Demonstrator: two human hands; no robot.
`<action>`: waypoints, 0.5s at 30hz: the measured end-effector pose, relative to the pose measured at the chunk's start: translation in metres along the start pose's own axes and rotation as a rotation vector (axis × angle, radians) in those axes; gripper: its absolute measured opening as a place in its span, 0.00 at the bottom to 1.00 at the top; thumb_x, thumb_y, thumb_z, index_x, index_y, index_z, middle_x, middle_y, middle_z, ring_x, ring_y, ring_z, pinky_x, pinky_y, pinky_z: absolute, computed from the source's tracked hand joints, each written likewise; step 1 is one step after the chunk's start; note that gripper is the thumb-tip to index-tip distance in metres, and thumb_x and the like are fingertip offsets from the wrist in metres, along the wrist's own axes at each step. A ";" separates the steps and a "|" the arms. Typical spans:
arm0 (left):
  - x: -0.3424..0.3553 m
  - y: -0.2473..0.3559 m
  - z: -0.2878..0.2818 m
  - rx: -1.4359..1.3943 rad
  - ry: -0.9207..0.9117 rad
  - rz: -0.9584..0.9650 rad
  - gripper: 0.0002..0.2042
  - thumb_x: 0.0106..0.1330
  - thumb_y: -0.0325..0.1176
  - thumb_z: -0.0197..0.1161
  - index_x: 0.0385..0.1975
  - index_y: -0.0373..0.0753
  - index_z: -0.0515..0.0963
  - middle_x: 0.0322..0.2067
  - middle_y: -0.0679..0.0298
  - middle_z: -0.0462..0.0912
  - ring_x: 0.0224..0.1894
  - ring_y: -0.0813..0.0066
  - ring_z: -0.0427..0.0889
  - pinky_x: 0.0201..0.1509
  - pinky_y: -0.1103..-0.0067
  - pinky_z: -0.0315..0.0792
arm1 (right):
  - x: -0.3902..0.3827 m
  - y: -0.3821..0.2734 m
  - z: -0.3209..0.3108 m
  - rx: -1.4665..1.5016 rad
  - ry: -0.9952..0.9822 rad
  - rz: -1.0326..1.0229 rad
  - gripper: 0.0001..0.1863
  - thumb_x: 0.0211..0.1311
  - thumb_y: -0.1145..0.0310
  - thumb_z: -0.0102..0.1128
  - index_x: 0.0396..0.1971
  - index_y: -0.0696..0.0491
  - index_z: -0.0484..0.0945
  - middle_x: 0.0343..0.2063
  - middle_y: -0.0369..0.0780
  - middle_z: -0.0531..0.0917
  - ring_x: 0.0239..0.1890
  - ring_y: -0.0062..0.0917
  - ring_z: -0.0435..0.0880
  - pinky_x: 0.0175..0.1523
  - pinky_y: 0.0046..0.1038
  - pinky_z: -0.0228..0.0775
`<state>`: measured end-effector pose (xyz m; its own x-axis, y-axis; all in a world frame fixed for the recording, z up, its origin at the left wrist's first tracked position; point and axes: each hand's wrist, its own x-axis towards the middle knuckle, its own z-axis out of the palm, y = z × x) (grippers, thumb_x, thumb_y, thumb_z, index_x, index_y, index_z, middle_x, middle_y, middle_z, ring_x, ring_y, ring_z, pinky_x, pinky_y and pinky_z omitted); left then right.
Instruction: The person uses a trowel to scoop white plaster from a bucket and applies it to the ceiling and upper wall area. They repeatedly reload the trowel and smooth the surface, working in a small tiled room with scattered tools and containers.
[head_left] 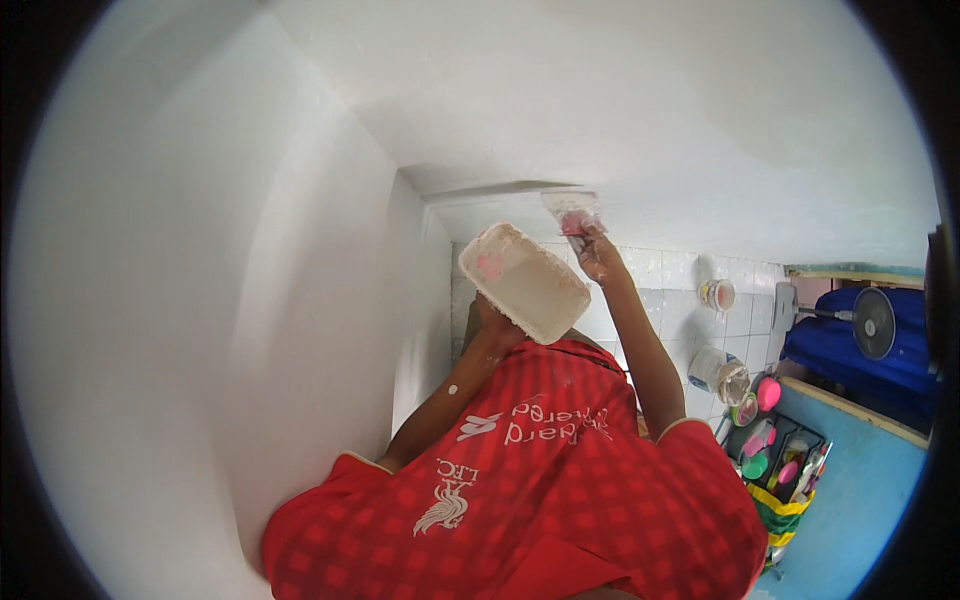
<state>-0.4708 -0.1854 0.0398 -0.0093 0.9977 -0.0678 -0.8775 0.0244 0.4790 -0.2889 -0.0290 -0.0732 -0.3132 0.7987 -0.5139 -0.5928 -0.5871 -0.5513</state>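
My left hand (496, 318) holds a rectangular plastic tub (535, 290) from below; it is coated with whitish paste and has a pink smear at one end. My right hand (595, 255) grips a putty knife (568, 208) just above and right of the tub. Pink and white paste coats the knife. Its wide blade is against or very close to the white wall (640, 120), beside a dark streak along that surface; I cannot tell whether it touches. My left fingers are partly hidden under the tub.
A white wall (150, 320) runs along the left. On the tiled floor (650, 270) at right sit a small bucket (716, 294) and a larger container (718, 372). Farther right are a fan (872, 322), blue fabric (815, 345), a dish rack (780, 450) and a light-blue panel (865, 500).
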 end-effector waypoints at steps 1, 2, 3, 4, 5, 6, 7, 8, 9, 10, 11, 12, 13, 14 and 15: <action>0.001 -0.001 -0.002 -0.084 -0.001 -0.037 0.24 0.70 0.39 0.63 0.63 0.44 0.65 0.56 0.64 0.77 0.57 0.70 0.79 0.61 0.66 0.76 | 0.008 0.007 -0.006 0.004 0.035 0.019 0.14 0.73 0.69 0.55 0.54 0.57 0.75 0.54 0.43 0.81 0.58 0.29 0.80 0.69 0.30 0.71; 0.001 -0.001 -0.005 -0.075 0.011 -0.048 0.24 0.70 0.39 0.63 0.63 0.44 0.65 0.56 0.63 0.77 0.56 0.70 0.79 0.61 0.66 0.76 | 0.020 0.014 -0.009 0.008 0.068 0.041 0.13 0.74 0.70 0.54 0.53 0.59 0.75 0.52 0.45 0.82 0.55 0.30 0.82 0.66 0.30 0.74; 0.000 0.000 -0.005 -0.140 0.028 -0.077 0.25 0.70 0.39 0.64 0.63 0.44 0.65 0.56 0.63 0.77 0.56 0.70 0.79 0.60 0.66 0.76 | 0.035 0.020 -0.011 0.010 0.095 0.073 0.12 0.74 0.71 0.53 0.52 0.60 0.75 0.50 0.47 0.84 0.53 0.31 0.85 0.64 0.29 0.78; -0.001 0.002 -0.004 -0.206 0.048 -0.108 0.25 0.69 0.39 0.65 0.63 0.44 0.65 0.56 0.63 0.77 0.56 0.70 0.79 0.60 0.66 0.76 | 0.053 0.019 -0.014 -0.026 0.034 0.096 0.11 0.74 0.73 0.51 0.48 0.62 0.77 0.45 0.46 0.85 0.50 0.33 0.86 0.61 0.27 0.79; 0.004 0.008 0.005 -0.353 0.048 -0.178 0.26 0.68 0.39 0.66 0.63 0.44 0.66 0.56 0.63 0.77 0.56 0.70 0.79 0.61 0.66 0.76 | 0.081 0.015 -0.028 -0.356 -0.008 -0.183 0.10 0.73 0.74 0.51 0.47 0.62 0.77 0.44 0.46 0.86 0.49 0.32 0.86 0.60 0.26 0.80; 0.008 0.008 0.010 -0.507 0.043 -0.264 0.27 0.67 0.40 0.68 0.63 0.44 0.66 0.55 0.63 0.77 0.56 0.69 0.79 0.61 0.66 0.75 | 0.105 0.011 -0.049 -0.693 -0.031 -0.469 0.09 0.72 0.75 0.51 0.45 0.63 0.77 0.42 0.45 0.86 0.47 0.31 0.87 0.58 0.24 0.81; 0.011 0.004 0.012 -0.351 0.013 -0.236 0.29 0.64 0.40 0.70 0.63 0.43 0.66 0.56 0.63 0.77 0.57 0.69 0.79 0.62 0.66 0.75 | 0.125 -0.013 -0.075 -0.664 -0.013 -0.501 0.09 0.72 0.75 0.52 0.44 0.63 0.78 0.41 0.44 0.86 0.45 0.31 0.87 0.56 0.23 0.82; 0.015 -0.003 0.011 -0.195 -0.029 -0.197 0.31 0.61 0.40 0.72 0.63 0.43 0.66 0.56 0.63 0.77 0.57 0.69 0.79 0.62 0.66 0.74 | 0.143 -0.041 -0.096 -0.636 0.000 -0.542 0.08 0.71 0.75 0.52 0.42 0.64 0.78 0.39 0.44 0.86 0.43 0.30 0.87 0.54 0.21 0.83; 0.008 0.002 0.005 -0.100 0.024 -0.091 0.33 0.59 0.41 0.74 0.63 0.43 0.66 0.56 0.63 0.77 0.57 0.68 0.79 0.62 0.66 0.74 | 0.119 -0.038 -0.010 -0.271 0.053 -0.229 0.08 0.71 0.74 0.54 0.42 0.63 0.78 0.39 0.43 0.86 0.42 0.29 0.87 0.53 0.19 0.83; 0.000 0.007 0.001 0.003 0.083 0.003 0.36 0.56 0.41 0.77 0.63 0.43 0.66 0.56 0.63 0.77 0.57 0.68 0.78 0.63 0.66 0.73 | 0.079 -0.041 0.081 0.131 0.211 0.030 0.08 0.71 0.73 0.56 0.42 0.63 0.78 0.40 0.43 0.85 0.42 0.27 0.87 0.52 0.18 0.82; 0.000 0.012 0.020 -0.022 0.055 -0.005 0.38 0.53 0.42 0.78 0.63 0.43 0.66 0.56 0.63 0.77 0.58 0.68 0.78 0.63 0.66 0.73 | 0.055 -0.056 0.072 -0.025 0.094 -0.110 0.08 0.71 0.73 0.56 0.43 0.63 0.77 0.42 0.42 0.85 0.44 0.27 0.86 0.53 0.18 0.82; 0.001 0.013 0.028 -0.050 0.031 -0.009 0.39 0.51 0.42 0.79 0.63 0.43 0.66 0.57 0.63 0.76 0.58 0.67 0.78 0.63 0.66 0.72 | 0.041 -0.074 0.058 -0.187 -0.021 -0.232 0.09 0.72 0.73 0.55 0.44 0.63 0.77 0.44 0.42 0.84 0.47 0.27 0.85 0.55 0.19 0.81; 0.001 0.014 0.034 -0.077 0.013 -0.004 0.40 0.50 0.42 0.80 0.63 0.43 0.66 0.57 0.63 0.76 0.58 0.67 0.78 0.63 0.66 0.71 | 0.022 -0.078 0.056 -0.258 -0.068 -0.300 0.09 0.72 0.72 0.55 0.45 0.62 0.76 0.46 0.42 0.83 0.49 0.27 0.84 0.56 0.20 0.80; 0.000 0.013 0.035 -0.107 -0.014 0.000 0.41 0.49 0.42 0.81 0.63 0.43 0.66 0.57 0.63 0.76 0.58 0.68 0.77 0.64 0.66 0.71 | 0.003 -0.083 0.055 -0.324 -0.113 -0.369 0.09 0.73 0.72 0.55 0.46 0.62 0.76 0.48 0.41 0.82 0.51 0.27 0.82 0.57 0.21 0.80; 0.001 0.009 0.029 -0.220 -0.029 -0.034 0.38 0.52 0.46 0.75 0.64 0.43 0.67 0.58 0.62 0.76 0.59 0.65 0.77 0.64 0.63 0.71 | -0.034 -0.092 0.079 -0.297 -0.088 -0.395 0.10 0.73 0.71 0.54 0.47 0.61 0.75 0.50 0.41 0.81 0.54 0.26 0.81 0.58 0.23 0.79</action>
<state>-0.4650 -0.1823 0.0697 0.0330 0.9980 -0.0534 -0.9607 0.0464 0.2738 -0.2821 0.0082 0.0472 -0.1769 0.9680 -0.1779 -0.4462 -0.2400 -0.8621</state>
